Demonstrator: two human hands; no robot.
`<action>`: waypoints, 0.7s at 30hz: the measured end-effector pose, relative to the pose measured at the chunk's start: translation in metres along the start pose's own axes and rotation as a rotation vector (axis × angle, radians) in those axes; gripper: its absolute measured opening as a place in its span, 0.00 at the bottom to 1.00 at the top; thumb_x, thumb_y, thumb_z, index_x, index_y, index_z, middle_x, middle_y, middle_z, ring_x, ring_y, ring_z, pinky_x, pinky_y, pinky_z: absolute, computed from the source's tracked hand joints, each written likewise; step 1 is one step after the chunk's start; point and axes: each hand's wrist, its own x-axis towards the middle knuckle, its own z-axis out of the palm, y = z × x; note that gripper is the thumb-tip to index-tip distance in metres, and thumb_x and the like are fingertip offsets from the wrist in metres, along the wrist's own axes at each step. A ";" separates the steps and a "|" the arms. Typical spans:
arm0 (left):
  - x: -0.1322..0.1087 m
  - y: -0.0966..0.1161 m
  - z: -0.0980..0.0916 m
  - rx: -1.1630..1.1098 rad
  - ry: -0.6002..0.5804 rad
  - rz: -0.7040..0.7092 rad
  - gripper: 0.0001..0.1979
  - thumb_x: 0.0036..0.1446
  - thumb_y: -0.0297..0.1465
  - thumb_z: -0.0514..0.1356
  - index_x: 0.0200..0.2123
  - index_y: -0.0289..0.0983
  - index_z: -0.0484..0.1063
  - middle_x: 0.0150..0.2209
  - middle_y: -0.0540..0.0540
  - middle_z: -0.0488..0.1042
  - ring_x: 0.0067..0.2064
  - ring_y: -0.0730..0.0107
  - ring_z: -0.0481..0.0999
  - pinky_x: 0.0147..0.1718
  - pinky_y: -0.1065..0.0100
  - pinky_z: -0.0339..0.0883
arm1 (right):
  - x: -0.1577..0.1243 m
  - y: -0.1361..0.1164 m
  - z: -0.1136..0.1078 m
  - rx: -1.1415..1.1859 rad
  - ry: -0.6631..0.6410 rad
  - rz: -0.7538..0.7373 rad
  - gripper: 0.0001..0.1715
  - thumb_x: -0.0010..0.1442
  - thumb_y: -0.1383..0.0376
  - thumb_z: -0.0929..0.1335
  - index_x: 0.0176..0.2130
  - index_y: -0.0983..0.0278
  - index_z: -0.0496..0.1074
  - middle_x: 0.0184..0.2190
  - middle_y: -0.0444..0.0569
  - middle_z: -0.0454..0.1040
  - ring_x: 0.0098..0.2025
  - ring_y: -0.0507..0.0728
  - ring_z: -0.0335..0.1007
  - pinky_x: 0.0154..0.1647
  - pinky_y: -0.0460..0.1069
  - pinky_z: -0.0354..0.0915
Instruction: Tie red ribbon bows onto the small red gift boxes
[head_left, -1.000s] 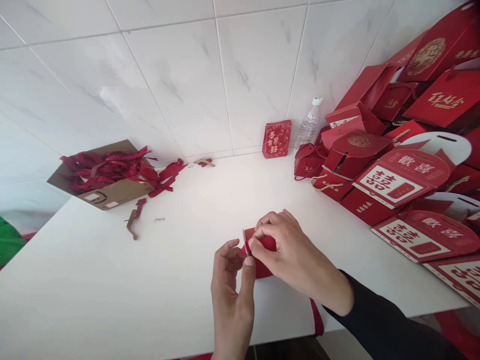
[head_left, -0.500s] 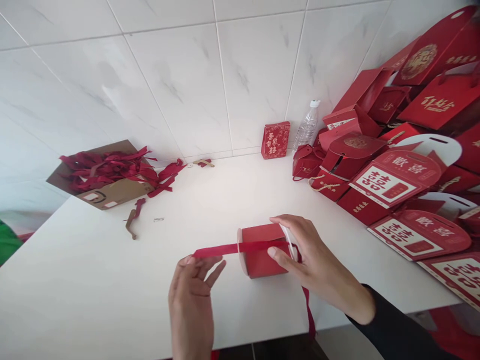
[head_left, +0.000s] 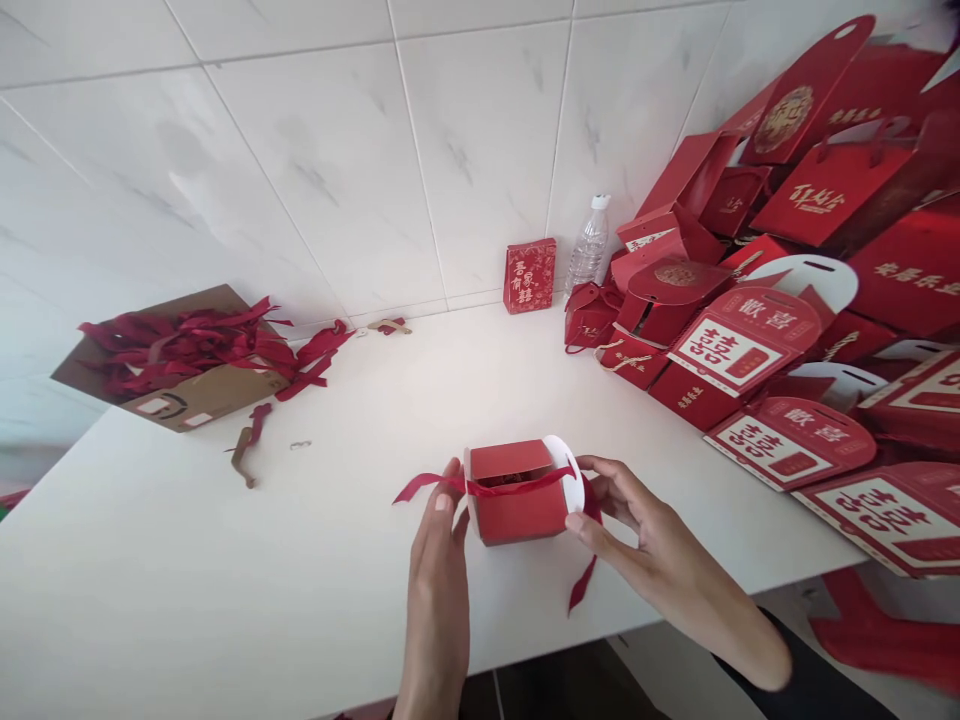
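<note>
A small red gift box [head_left: 521, 518] lies on the white table between my hands, its top panels slightly apart. A dark red ribbon [head_left: 517, 489] runs across its top and through the slot of the white-backed flap at the right end. One ribbon tail sticks out past the left end; the other hangs down at the right. My left hand [head_left: 439, 565] presses its fingers against the box's left end, with the ribbon passing by the fingertips. At the other end, my right hand [head_left: 637, 530] grips the flap between thumb and fingers.
A cardboard box [head_left: 202, 400] full of red ribbons stands at the left, with loose ribbon scraps [head_left: 319, 358] beside it. By the tiled wall are a red carton [head_left: 530, 277] and a clear plastic bottle [head_left: 587, 245]. Many red gift boxes [head_left: 742, 340] are piled at the right.
My left hand has let go of the ribbon's end and moved right to the box's left end. The flap at the right now shows its white face, and the view has shifted slightly.
</note>
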 end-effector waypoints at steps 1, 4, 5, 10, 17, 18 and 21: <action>0.004 0.003 0.003 0.016 0.015 0.042 0.19 0.64 0.46 0.60 0.53 0.45 0.78 0.62 0.45 0.73 0.67 0.56 0.65 0.65 0.54 0.58 | 0.000 -0.001 -0.003 -0.001 0.015 -0.008 0.29 0.66 0.43 0.66 0.56 0.58 0.68 0.42 0.50 0.76 0.47 0.63 0.74 0.50 0.57 0.72; 0.014 0.010 0.006 0.089 0.064 0.192 0.15 0.62 0.45 0.63 0.44 0.43 0.81 0.54 0.45 0.78 0.62 0.58 0.71 0.61 0.58 0.62 | 0.004 -0.002 -0.011 0.022 -0.014 -0.003 0.23 0.67 0.43 0.65 0.39 0.60 0.72 0.27 0.42 0.67 0.28 0.55 0.65 0.29 0.49 0.69; 0.016 0.011 0.005 0.110 0.084 0.230 0.14 0.61 0.45 0.63 0.41 0.42 0.82 0.52 0.45 0.79 0.59 0.59 0.72 0.60 0.60 0.63 | 0.006 -0.001 -0.014 0.035 -0.026 0.008 0.24 0.68 0.43 0.64 0.36 0.60 0.70 0.26 0.41 0.64 0.25 0.53 0.60 0.25 0.48 0.65; 0.016 0.009 0.006 0.193 0.145 0.193 0.18 0.60 0.48 0.63 0.39 0.40 0.82 0.44 0.44 0.80 0.51 0.61 0.76 0.50 0.63 0.69 | 0.020 0.012 -0.021 0.162 -0.039 0.044 0.27 0.71 0.44 0.61 0.32 0.61 0.67 0.28 0.43 0.65 0.30 0.54 0.64 0.32 0.49 0.66; 0.010 0.013 0.006 0.275 0.186 0.242 0.17 0.60 0.48 0.63 0.38 0.40 0.80 0.40 0.47 0.78 0.42 0.68 0.75 0.48 0.65 0.67 | 0.018 0.008 -0.026 0.052 -0.051 -0.054 0.22 0.67 0.48 0.68 0.54 0.56 0.68 0.32 0.42 0.68 0.34 0.56 0.67 0.34 0.51 0.70; 0.010 0.014 0.005 0.281 0.180 0.241 0.17 0.60 0.48 0.63 0.40 0.41 0.80 0.39 0.47 0.77 0.42 0.68 0.75 0.48 0.65 0.67 | 0.018 0.005 -0.026 -0.004 -0.033 -0.083 0.18 0.68 0.49 0.67 0.49 0.57 0.71 0.32 0.44 0.70 0.34 0.56 0.67 0.35 0.51 0.69; 0.009 0.017 0.004 0.284 0.171 0.227 0.20 0.58 0.49 0.65 0.45 0.41 0.79 0.35 0.47 0.77 0.40 0.67 0.74 0.49 0.63 0.68 | 0.019 -0.002 -0.030 -0.115 -0.016 -0.156 0.20 0.71 0.50 0.63 0.37 0.59 0.74 0.32 0.45 0.70 0.32 0.55 0.66 0.32 0.50 0.65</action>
